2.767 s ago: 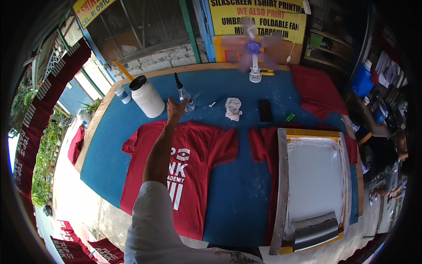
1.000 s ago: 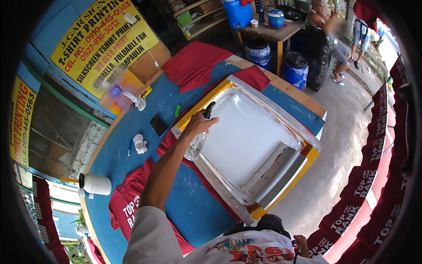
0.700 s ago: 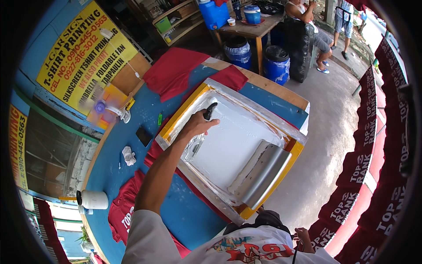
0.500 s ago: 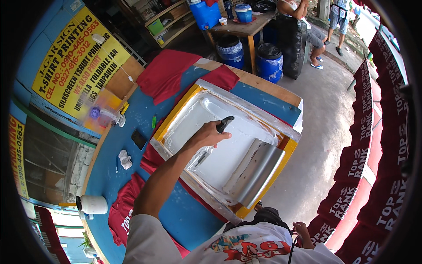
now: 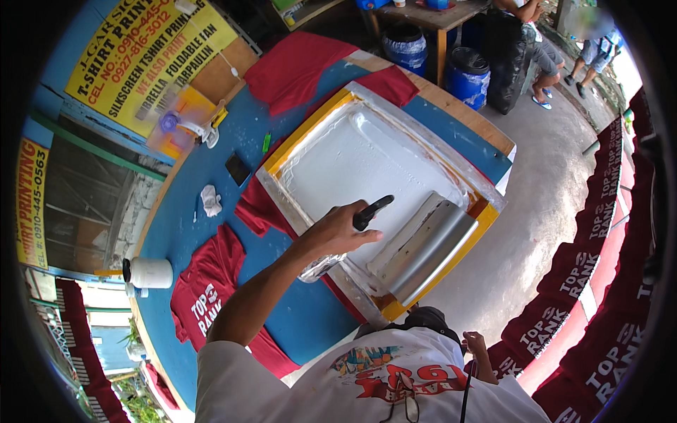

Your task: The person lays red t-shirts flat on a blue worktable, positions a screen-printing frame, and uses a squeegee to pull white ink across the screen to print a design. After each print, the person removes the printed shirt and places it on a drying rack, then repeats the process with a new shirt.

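Your left hand (image 5: pixel 337 229) closed around a black-handled tool (image 5: pixel 371 211) over the white printing screen (image 5: pixel 374 158), handle pointing up-right past your fingers, your right hand (image 5: pixel 474 347) low by your shirt, grip unclear

Left arm outstretched, left hand (image 5: pixel 338 229) clenched.

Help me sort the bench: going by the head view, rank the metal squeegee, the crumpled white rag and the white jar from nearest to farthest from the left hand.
1. Metal squeegee: lying in the screen frame, just right of the left hand.
2. Crumpled white rag: on the blue table, well off to the left.
3. White jar: farthest, at the table's left edge.
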Demonstrator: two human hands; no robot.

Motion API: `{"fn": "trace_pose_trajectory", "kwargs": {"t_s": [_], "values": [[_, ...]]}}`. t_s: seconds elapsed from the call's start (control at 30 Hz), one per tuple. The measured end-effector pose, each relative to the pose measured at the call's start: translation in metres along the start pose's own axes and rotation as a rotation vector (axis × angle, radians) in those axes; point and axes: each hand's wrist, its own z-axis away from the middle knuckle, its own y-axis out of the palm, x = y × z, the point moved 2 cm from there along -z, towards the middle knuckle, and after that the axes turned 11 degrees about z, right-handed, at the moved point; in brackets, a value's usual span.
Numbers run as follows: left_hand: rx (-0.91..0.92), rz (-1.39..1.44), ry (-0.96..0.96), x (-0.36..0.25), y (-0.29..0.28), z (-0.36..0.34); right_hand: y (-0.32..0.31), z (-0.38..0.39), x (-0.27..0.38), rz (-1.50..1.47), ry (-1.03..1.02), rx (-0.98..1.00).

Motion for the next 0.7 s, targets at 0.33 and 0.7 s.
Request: {"fn": "trace_pose_trajectory", "kwargs": {"t_s": [0.33, 0.7], "values": [[-0.225, 0.213, -0.239, 0.063, 0.092, 0.146, -0.008, -0.019, 0.018, 0.065, -0.036, 0.056], [-0.552, 0.352, -0.305, 0.093, 0.111, 0.138, -0.01, -0.031, 0.032, 0.108, -0.145, 0.098]]}}
